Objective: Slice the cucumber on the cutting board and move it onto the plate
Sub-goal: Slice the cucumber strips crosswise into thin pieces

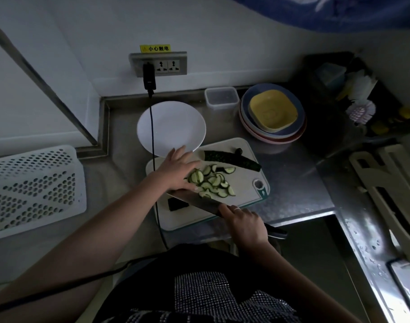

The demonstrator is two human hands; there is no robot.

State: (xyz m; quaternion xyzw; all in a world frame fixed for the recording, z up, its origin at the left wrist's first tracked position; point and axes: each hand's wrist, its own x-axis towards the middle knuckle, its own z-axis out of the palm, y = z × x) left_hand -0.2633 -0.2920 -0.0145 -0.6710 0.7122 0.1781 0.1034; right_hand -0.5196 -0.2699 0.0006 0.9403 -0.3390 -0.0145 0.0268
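Cucumber slices (213,181) lie heaped on the cutting board (242,190), beside the white plate (171,128). The left hand (176,170) rests open-fingered against them, and the right hand (242,221) grips the knife (199,200).

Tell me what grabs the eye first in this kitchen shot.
The pile of cucumber slices on the cutting board at centre, with the left hand cupped against it and the right hand gripping a knife laid flat below the pile. Just behind sits a white plate, with no slices on it yet.
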